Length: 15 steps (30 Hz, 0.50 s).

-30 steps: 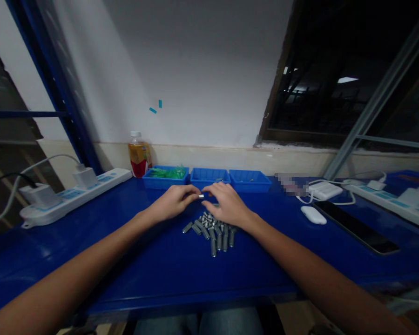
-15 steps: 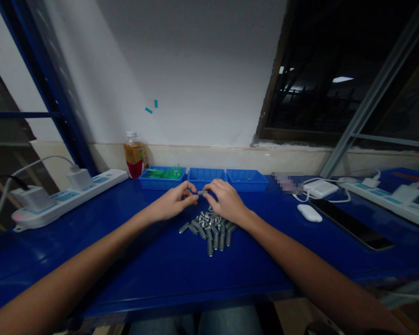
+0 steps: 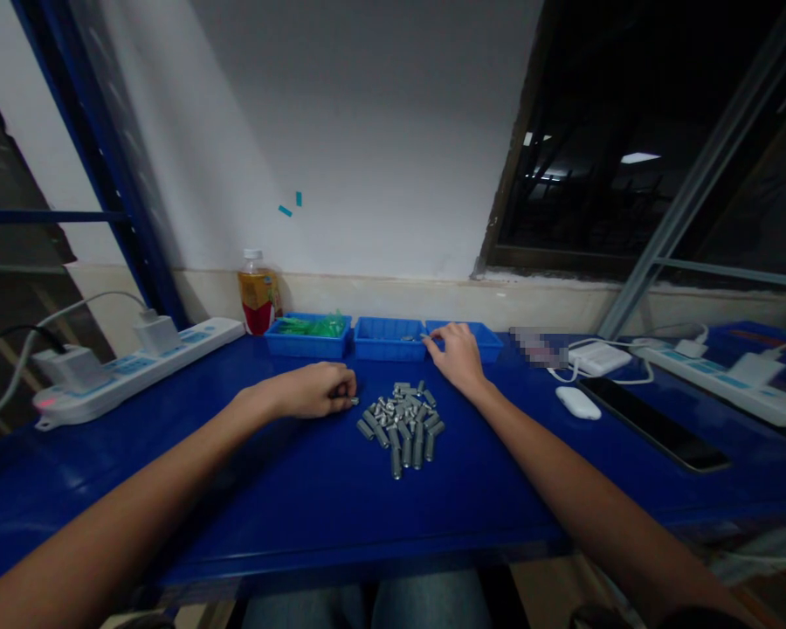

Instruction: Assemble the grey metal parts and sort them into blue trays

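On the blue table lies a pile of grey metal cylinders (image 3: pixel 396 459), mixed with small silver screws (image 3: pixel 385 407). Left of the pile, my left hand (image 3: pixel 318 390) is closed, and a small metal piece (image 3: pixel 355 400) pokes out at its fingertips. My right hand (image 3: pixel 458 354) reaches to the divide between the middle blue bin (image 3: pixel 389 350) and the right blue bin (image 3: pixel 488 348). Its thumb and finger pinch a small grey metal piece (image 3: pixel 424 336), mostly hidden. Inside the middle bin a small metal piece (image 3: pixel 408 338) lies near the right side.
A left blue bin (image 3: pixel 307 345) holds green plastic (image 3: pixel 320 326), beside a drink bottle (image 3: pixel 256 293). Power strips (image 3: pixel 137 367) with chargers line both sides. On the right lie a white case (image 3: pixel 577 403), a phone (image 3: pixel 655 424), a white adapter (image 3: pixel 599 356) and cables.
My hands, together over the pile at a metal cylinder before, are now apart. The right has moved up and right to the bins; the left has dropped slightly. A metal piece now shows in the middle bin.
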{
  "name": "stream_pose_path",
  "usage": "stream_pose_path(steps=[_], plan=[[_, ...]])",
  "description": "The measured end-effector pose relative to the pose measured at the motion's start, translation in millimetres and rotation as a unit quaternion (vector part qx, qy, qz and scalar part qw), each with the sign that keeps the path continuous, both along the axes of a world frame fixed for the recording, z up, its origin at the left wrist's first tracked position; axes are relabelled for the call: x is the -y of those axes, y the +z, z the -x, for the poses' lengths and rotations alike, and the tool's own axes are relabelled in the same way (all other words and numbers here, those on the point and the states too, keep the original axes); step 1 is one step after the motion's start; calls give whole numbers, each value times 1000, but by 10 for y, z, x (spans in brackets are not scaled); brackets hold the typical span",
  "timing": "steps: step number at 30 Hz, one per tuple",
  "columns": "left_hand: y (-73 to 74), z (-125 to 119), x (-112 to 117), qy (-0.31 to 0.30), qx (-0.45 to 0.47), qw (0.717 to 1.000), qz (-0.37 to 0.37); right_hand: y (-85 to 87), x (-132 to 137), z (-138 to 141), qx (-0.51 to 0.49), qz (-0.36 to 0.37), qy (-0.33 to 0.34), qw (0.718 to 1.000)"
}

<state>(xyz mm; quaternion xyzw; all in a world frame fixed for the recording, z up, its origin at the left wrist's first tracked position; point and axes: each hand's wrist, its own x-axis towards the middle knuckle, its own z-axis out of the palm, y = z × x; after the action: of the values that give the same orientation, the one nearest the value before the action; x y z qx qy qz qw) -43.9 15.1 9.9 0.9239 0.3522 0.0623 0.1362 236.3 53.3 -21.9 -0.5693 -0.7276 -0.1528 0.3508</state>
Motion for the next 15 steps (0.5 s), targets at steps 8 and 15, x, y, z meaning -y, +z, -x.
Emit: stream_pose_path(steps=[8, 15], plan=[[-169, -202, 33, 16, 78, 993, -88, -12, -23, 2, -2, -5, 8, 1000], [-233, -378, 143, 38, 181, 977, -107, 46, 100, 83, -13, -13, 20, 1000]])
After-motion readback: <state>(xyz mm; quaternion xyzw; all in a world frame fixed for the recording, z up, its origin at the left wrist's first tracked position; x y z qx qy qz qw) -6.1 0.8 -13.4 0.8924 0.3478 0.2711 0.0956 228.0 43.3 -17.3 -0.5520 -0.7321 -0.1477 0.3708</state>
